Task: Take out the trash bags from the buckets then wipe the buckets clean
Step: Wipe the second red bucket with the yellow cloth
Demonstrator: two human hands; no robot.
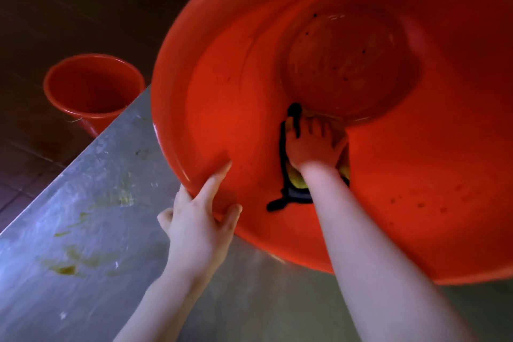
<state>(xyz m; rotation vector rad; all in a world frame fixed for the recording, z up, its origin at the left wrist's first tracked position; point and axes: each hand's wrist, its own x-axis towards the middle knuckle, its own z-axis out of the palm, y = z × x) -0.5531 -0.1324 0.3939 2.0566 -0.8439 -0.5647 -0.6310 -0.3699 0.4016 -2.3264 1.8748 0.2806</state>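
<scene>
Bucket (222, 105) might slip, I judged: left hand (200, 222) gripped its rim; right hand (313, 144), fingers spread, shoved the cloth (297, 183).

Left hand (198, 219) grips tilted red bucket's (222, 97) rim; right hand (313, 144) presses yellow cloth (297, 179) inside

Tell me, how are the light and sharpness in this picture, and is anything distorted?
Head view: dim, floor almost black. Head view: red light inside the big bucket tints the right hand. Head view: glare on that bucket's upper rim. Head view: the wide angle swells it against the small bucket. Head view: the table is softly blurred.
</scene>
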